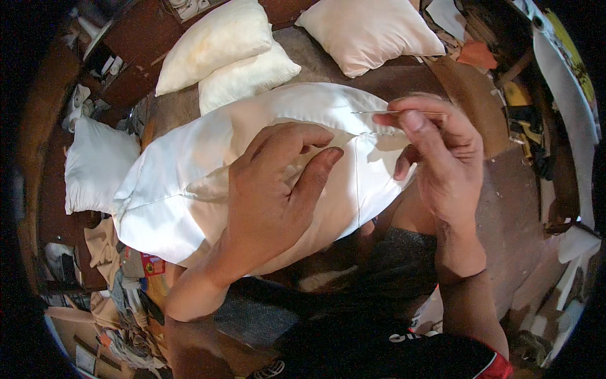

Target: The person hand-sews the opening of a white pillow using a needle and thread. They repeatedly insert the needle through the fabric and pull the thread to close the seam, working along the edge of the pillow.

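Note:
A large white satin cushion [158,183] with visible seams lies across my lap. My left hand [284,189] rests over its middle with fingers bent and thumb apart from the index finger; some fingertips are hidden. At the cushion's upper right, my right hand [445,158] pinches a long thin needle [369,112] between thumb and fingers, pointing left, just above a seam. Some of my right fingers curl near the fabric.
Two stacked cream pillows [211,44] lie beyond the cushion, another pillow [366,31] at the back right and a white pillow [95,170] at left. Cloth scraps [107,297] crowd the lower left; an orange piece [476,54] lies among clutter at upper right.

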Available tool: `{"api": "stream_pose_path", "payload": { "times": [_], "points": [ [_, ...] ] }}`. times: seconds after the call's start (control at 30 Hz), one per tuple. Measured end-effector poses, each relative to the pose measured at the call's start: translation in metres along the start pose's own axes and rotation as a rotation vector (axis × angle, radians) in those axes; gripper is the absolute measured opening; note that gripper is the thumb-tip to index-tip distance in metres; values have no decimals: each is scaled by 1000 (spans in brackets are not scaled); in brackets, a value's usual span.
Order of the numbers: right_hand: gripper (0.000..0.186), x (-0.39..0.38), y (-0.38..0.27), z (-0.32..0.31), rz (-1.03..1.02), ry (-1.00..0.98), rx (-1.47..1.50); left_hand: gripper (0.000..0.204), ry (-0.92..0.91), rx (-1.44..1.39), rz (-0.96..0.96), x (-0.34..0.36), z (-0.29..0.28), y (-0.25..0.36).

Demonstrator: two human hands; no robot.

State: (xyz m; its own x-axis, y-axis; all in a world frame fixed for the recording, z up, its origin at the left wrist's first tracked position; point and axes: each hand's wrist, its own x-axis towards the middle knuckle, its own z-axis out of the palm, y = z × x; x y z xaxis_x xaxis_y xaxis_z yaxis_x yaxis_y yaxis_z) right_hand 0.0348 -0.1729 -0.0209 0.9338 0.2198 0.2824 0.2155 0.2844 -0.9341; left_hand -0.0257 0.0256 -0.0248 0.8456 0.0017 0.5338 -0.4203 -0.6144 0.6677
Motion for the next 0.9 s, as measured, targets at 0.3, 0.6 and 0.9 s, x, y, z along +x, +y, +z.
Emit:
{"api": "stream_pose_path", "payload": {
  "times": [0.3,0.6,0.9],
  "points": [
    [13,7,29,-7,-152,-69,-313,29,-35,230,61,-4,18,-13],
    [18,1,16,-1,-9,-53,-132,48,31,182,53,-3,21,-22],
    [17,-7,21,3,-120,-103,-261,34,70,215,116,-6,19,-24]
  ]
}}
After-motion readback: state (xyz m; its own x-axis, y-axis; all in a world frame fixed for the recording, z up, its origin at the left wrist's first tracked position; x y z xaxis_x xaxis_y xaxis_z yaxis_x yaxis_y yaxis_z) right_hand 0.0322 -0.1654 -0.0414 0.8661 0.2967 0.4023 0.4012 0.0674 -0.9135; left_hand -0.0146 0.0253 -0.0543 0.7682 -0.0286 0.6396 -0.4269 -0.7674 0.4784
